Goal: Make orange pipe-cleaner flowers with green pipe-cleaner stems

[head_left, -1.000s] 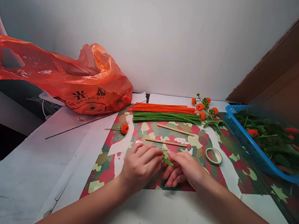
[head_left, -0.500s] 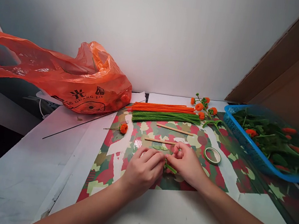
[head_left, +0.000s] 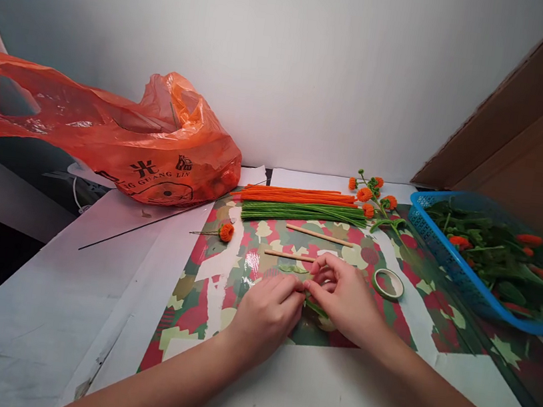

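Note:
My left hand [head_left: 273, 308] and my right hand [head_left: 342, 297] meet over the patterned mat, fingertips touching. Both are closed in a pinch on a slim green piece [head_left: 316, 309], perhaps a pipe-cleaner leaf; most of it is hidden behind the fingers. Just beyond my hands lie a wooden stick [head_left: 289, 256] and a pale green leaf-like piece [head_left: 292, 269]. Right of my right hand rests a roll of green tape [head_left: 388, 284]. Farther back are a second stick [head_left: 320, 236] and bundles of green pipe cleaners [head_left: 303, 213] and orange pipe cleaners [head_left: 297, 196].
At the left, an orange plastic bag [head_left: 172, 149] stands beside a thin dark rod [head_left: 131, 231]. One orange flower head [head_left: 226, 232] lies on the mat [head_left: 230, 278]. Orange flowers on stems [head_left: 368, 195] lie at the back. A blue basket [head_left: 473, 279] of leaves and flowers stands right.
My fingers have shifted slightly, the left hand curling more tightly inward. Less of the green piece shows between them. The view has moved a little; the other things lie as before.

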Motion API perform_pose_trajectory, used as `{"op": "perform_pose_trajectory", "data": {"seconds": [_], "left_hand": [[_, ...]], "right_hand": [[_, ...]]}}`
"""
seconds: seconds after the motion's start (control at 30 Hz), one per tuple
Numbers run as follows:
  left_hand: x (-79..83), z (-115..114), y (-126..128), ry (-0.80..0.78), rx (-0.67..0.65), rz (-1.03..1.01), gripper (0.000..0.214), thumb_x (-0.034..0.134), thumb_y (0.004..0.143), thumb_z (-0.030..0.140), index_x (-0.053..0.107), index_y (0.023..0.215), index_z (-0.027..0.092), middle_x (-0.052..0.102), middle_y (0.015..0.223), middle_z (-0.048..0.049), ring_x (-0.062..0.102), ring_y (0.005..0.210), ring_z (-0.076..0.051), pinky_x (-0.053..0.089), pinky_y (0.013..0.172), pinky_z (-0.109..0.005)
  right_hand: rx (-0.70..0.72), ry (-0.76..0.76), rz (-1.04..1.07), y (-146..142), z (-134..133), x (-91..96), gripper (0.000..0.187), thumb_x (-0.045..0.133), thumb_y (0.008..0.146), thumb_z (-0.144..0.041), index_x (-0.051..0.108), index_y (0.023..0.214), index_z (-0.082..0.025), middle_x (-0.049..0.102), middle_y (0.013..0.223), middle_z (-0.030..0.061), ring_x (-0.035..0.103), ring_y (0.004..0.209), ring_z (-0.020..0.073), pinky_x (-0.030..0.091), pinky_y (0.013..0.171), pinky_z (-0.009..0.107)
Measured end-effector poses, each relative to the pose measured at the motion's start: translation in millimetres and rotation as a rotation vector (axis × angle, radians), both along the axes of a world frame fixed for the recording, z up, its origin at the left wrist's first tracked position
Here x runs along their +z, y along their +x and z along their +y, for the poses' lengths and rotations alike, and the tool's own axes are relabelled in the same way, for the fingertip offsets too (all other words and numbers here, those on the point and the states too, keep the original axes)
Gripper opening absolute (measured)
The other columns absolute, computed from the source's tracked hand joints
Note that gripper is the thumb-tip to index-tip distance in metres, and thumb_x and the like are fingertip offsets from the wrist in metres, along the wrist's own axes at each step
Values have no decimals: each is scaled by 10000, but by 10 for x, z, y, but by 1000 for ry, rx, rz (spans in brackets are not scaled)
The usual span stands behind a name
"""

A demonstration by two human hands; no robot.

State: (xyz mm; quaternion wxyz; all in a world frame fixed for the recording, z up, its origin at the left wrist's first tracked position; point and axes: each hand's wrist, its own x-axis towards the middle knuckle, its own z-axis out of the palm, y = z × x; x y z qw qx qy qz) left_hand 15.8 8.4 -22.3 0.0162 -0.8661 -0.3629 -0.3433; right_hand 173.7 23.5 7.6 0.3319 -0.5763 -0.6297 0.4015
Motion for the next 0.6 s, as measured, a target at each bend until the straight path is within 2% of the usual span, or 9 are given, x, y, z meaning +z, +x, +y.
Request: {"op": "perform_pose_trajectory", "data": {"seconds": [0.27,0.43,0.6], "left_hand": [[-23,17,26,-48,30,1,234,419,876,56,578,743,165,647,822,-51,600,707,-143,500,589,-238],[-42,28,12,-123,15,-121,183,449,875,81,562,768,178,634,831,-50,592,710,-138,512,614,-244],[-25,32,8,-313,36,-273,157,482,804,63,524,717,187,595,780,-26,555,669,-131,479,570,-240]], "right_hand": [[25,99,-283,-91,-40,104,119,509,760,-119,513,802,-230,650,752,-3,579,539,143,410,481,240],[59,276,-265,-117,-66,56,151,464,753,-69,478,754,-219,604,664,-9,574,593,151,416,549,238],[83,320,-236,-97,-70,43,153,437,756,-64,452,733,-215,550,637,-21,516,564,133,388,535,224]]}}
